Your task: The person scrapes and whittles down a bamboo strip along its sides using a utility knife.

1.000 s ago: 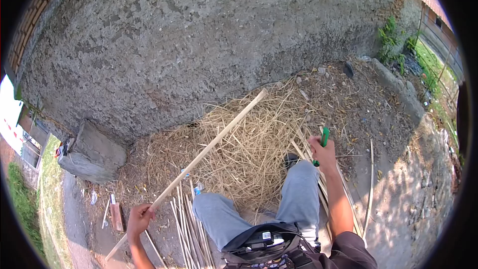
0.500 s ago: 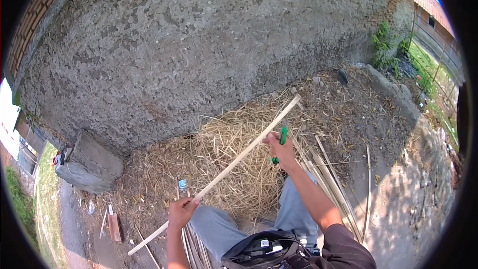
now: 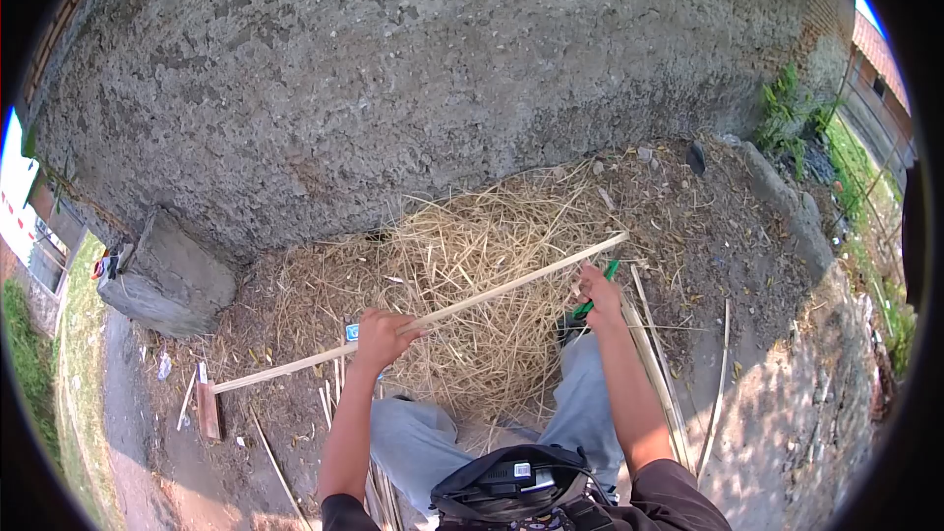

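Note:
A long pale strip of wood or bamboo point(image 3: 492, 292) lies slantwise across the view, its right end raised higher. My left hand point(image 3: 385, 336) is closed around it left of the middle. My right hand point(image 3: 599, 295) is just below the strip's right end, fingers wrapped round a green-handled knife point(image 3: 611, 269) whose blade I cannot make out. Whether the right fingers also touch the strip is unclear. Under the strip, between my legs, spreads a heap of straw-coloured shavings point(image 3: 492, 354).
A rough grey wall point(image 3: 442, 88) rises ahead. Several cut strips point(image 3: 651, 359) lie beside my right leg, more by my left. A concrete block point(image 3: 172, 275) stands at left, near a brown wooden piece point(image 3: 208, 411). An open black waist bag point(image 3: 511, 482) sits at my lap.
The strip has swung flatter: its left end rose and its right end dropped. My left hand moved up and right, my right hand slightly right. The view shifted a little.

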Action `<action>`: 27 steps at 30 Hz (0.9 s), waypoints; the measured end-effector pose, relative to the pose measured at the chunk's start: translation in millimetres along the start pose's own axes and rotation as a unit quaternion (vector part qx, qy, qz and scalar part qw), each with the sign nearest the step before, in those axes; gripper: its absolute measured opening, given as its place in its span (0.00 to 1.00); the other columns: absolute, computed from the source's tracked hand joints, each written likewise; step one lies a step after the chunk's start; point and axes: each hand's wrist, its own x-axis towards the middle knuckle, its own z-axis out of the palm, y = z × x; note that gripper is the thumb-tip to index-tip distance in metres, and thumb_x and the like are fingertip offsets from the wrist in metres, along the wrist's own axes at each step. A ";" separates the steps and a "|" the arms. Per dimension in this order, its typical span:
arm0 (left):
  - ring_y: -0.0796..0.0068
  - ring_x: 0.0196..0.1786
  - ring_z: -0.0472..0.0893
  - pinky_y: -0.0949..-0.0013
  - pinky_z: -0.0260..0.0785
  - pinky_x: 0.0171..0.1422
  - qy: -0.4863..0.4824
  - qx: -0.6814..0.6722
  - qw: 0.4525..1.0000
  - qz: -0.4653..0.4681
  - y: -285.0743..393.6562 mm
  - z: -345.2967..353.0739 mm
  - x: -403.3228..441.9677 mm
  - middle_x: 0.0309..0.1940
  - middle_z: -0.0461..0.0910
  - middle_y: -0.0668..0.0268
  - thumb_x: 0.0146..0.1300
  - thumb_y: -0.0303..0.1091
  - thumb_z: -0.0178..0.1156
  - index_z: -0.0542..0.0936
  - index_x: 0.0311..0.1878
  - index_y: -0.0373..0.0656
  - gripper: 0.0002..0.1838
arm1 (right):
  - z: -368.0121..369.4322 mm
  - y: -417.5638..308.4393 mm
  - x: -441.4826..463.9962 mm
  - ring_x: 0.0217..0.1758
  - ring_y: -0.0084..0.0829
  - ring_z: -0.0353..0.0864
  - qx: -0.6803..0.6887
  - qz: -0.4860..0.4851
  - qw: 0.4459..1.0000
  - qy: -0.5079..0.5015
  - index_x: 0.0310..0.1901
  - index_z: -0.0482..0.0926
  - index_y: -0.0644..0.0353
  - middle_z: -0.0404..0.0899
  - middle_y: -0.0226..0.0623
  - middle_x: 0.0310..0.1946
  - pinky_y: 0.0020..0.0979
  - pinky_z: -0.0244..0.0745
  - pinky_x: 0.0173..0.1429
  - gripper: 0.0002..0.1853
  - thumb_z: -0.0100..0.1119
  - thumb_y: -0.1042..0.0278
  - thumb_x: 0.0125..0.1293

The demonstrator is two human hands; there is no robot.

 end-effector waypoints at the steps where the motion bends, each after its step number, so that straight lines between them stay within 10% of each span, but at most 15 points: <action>1: 0.65 0.35 0.85 0.65 0.70 0.50 0.024 0.009 0.998 0.050 -0.1 7.9 4.6 0.28 0.87 0.64 0.50 0.53 0.75 0.90 0.35 0.48 0.19 | -5.3 0.6 3.3 0.16 0.15 0.58 0.015 0.013 1.000 -0.004 0.36 0.76 0.54 0.67 0.20 0.22 0.24 0.57 0.21 0.09 0.68 0.63 0.65; 10: 0.65 0.40 0.86 0.64 0.69 0.50 0.009 -0.108 0.993 0.036 8.4 56.1 10.7 0.35 0.89 0.63 0.55 0.48 0.73 0.89 0.39 0.44 0.17 | -7.4 -1.7 10.3 0.19 0.14 0.58 0.019 0.029 0.999 0.021 0.56 0.73 0.59 0.82 0.46 0.52 0.22 0.61 0.25 0.17 0.59 0.60 0.72; 27: 0.59 0.36 0.83 0.58 0.72 0.44 0.005 -0.089 0.996 0.003 22.3 59.8 19.9 0.34 0.87 0.59 0.55 0.38 0.73 0.87 0.47 0.41 0.17 | 1.6 7.6 10.6 0.17 0.17 0.58 0.151 0.055 0.982 -0.098 0.38 0.71 0.52 0.75 0.27 0.28 0.23 0.57 0.23 0.05 0.57 0.69 0.64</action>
